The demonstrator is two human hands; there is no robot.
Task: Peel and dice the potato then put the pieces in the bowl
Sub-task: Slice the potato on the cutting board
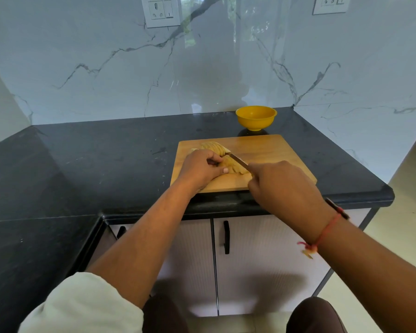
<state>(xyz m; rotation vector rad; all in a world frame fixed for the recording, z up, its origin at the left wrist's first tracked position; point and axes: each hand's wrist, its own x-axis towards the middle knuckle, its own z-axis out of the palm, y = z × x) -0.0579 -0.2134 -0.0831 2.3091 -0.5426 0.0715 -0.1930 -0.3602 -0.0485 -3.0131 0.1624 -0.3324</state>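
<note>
Dicing looks underway: your left hand (201, 168) curls over the sliced potato (231, 166), your right hand (282, 186) clamps the knife (238, 161); next likely needs crosswise cuts, knuckles tucked, before the bowl (256, 117).

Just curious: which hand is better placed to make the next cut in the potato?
The right hand: it grips the knife, blade on the potato, while the left hand holds it steady.

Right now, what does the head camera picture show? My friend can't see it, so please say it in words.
A person's left hand holds a peeled, partly sliced potato on a wooden cutting board while the right hand grips a knife, blade against the potato. A yellow bowl stands on the dark counter just behind the board.
</note>
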